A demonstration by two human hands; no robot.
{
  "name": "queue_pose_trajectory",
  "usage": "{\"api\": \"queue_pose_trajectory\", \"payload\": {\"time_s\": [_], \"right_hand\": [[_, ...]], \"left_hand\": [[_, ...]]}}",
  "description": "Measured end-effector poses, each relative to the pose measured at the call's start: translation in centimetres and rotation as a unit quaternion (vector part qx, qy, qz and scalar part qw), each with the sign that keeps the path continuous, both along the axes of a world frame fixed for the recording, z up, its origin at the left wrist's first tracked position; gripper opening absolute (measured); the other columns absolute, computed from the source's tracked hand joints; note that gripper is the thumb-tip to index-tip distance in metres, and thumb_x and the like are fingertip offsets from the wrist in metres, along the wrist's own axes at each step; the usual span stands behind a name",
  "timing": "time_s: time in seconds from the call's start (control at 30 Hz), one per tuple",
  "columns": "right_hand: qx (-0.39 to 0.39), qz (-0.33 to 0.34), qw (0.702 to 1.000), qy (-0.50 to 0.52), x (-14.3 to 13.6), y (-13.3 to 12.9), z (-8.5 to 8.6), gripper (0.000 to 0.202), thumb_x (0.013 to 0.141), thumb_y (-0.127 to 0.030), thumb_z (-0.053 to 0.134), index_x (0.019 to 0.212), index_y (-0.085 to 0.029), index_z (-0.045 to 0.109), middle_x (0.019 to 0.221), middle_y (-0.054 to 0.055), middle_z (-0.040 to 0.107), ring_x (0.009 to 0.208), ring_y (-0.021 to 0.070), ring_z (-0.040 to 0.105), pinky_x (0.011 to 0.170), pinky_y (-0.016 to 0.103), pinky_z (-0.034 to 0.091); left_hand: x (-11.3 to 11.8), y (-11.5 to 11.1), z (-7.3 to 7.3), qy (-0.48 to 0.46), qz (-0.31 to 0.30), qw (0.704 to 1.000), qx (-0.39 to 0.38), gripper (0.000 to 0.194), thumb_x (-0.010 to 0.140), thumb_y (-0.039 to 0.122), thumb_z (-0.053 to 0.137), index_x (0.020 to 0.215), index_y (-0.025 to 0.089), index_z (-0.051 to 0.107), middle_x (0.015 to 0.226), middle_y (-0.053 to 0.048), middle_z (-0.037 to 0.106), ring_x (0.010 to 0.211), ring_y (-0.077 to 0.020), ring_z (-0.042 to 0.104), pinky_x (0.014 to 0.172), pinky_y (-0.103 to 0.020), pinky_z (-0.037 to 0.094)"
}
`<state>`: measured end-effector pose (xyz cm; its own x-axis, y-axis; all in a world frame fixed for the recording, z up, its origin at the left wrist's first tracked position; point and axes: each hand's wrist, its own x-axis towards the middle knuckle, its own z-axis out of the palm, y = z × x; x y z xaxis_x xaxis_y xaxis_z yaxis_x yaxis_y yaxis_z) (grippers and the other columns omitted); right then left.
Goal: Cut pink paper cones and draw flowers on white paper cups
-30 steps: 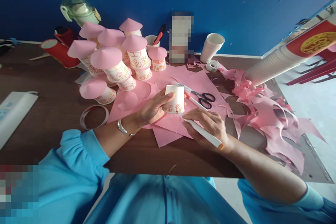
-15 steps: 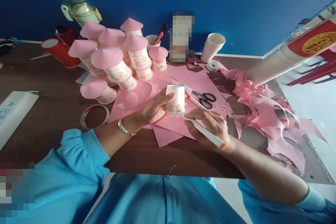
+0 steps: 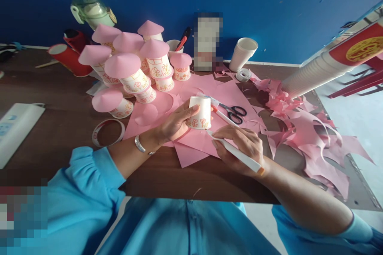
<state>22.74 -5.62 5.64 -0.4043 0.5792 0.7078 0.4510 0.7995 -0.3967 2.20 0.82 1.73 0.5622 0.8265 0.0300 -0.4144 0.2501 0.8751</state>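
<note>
My left hand (image 3: 177, 121) grips a white paper cup (image 3: 200, 107) from its left side, the cup upside down with its rim lowest. Small orange-red flowers and yellowish-green strokes run along the lower band of the cup. Closed around a white marker pen (image 3: 239, 154) with an orange end, my right hand (image 3: 241, 143) is just below and right of the cup. The pen's tip is close to the cup's rim; whether it touches I cannot tell. Behind the cup lie black-handled scissors (image 3: 235, 112) and a second marker (image 3: 224, 116) on pink paper (image 3: 194, 147).
Several decorated cups with pink paper cones (image 3: 122, 65) stand at the left. A tape roll (image 3: 108, 132) lies before them. Pink scraps (image 3: 311, 131) cover the right side, beside a long stack of cups (image 3: 308, 73). A shorter cup stack (image 3: 243, 53) stands at the back.
My right hand and the marker have moved slightly right and down, drawing the tip back from the cup. My left hand keeps the cup almost still.
</note>
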Motion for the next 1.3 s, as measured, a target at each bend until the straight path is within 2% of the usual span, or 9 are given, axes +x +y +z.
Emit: {"api": "queue_pose_trajectory", "payload": {"time_s": [0.2,0.53,0.67,0.77,0.87,1.13,1.3], "right_hand": [[0.002,-0.004,1.000,-0.008,-0.1,-0.1,0.1,0.016,0.095,-0.009,0.064,0.104,-0.022,0.061,0.076,0.000,0.075,0.064,0.0146,0.074,0.055,0.025,0.058],[-0.006,0.005,1.000,-0.008,-0.1,-0.1,-0.3,0.015,0.097,-0.009,0.065,0.105,-0.021,0.061,0.080,0.000,0.075,0.068,0.0152,0.075,0.059,0.026,0.058],[-0.010,0.007,1.000,-0.010,0.0,0.0,-0.6,0.014,0.096,-0.008,0.065,0.104,-0.020,0.061,0.082,0.002,0.076,0.069,0.0153,0.075,0.059,0.026,0.057],[-0.017,0.010,1.000,-0.009,0.1,0.1,-0.8,0.016,0.096,-0.008,0.065,0.106,-0.020,0.061,0.084,0.002,0.076,0.072,0.0159,0.075,0.061,0.026,0.057],[-0.017,0.011,1.000,-0.009,0.0,0.2,-0.9,0.018,0.095,-0.007,0.066,0.107,-0.020,0.061,0.086,0.003,0.077,0.073,0.0163,0.075,0.061,0.026,0.057],[-0.012,0.014,1.000,-0.013,0.0,0.2,-0.8,0.017,0.096,-0.008,0.066,0.107,-0.021,0.061,0.085,0.003,0.077,0.073,0.0161,0.076,0.061,0.025,0.058],[-0.014,0.013,1.000,-0.019,0.0,0.1,-0.7,0.016,0.097,-0.010,0.066,0.107,-0.022,0.061,0.082,0.001,0.076,0.071,0.0156,0.076,0.060,0.025,0.059]], "left_hand": [[0.1,-0.1,0.3,0.002,0.001,1.000,-0.003,0.046,0.097,0.052,0.068,0.130,0.020,0.069,0.127,-0.014,0.072,0.108,-0.0257,0.068,0.086,-0.035,0.055],[0.2,-0.2,0.8,0.017,-0.021,0.999,0.025,0.050,0.100,0.053,0.062,0.136,0.019,0.066,0.134,-0.016,0.069,0.108,-0.0264,0.067,0.093,-0.039,0.053],[0.3,-0.3,0.9,0.021,-0.021,0.999,0.029,0.050,0.100,0.053,0.063,0.136,0.018,0.066,0.136,-0.017,0.068,0.114,-0.0285,0.065,0.095,-0.039,0.053],[0.2,-0.3,0.6,0.008,-0.010,1.000,0.018,0.045,0.100,0.050,0.064,0.135,0.021,0.066,0.133,-0.014,0.070,0.111,-0.0269,0.066,0.092,-0.038,0.053],[0.1,-0.2,0.1,0.011,-0.009,1.000,0.019,0.041,0.100,0.046,0.065,0.135,0.023,0.067,0.133,-0.012,0.070,0.114,-0.0275,0.067,0.097,-0.039,0.053],[-0.1,-0.2,-0.4,0.043,-0.021,0.997,0.056,0.046,0.102,0.047,0.061,0.141,0.024,0.063,0.141,-0.014,0.066,0.120,-0.0305,0.065,0.100,-0.043,0.052],[-0.2,-0.3,-0.6,0.067,-0.004,0.996,0.057,0.045,0.102,0.047,0.062,0.143,0.028,0.062,0.140,-0.011,0.067,0.127,-0.0308,0.063,0.104,-0.043,0.049]]}}
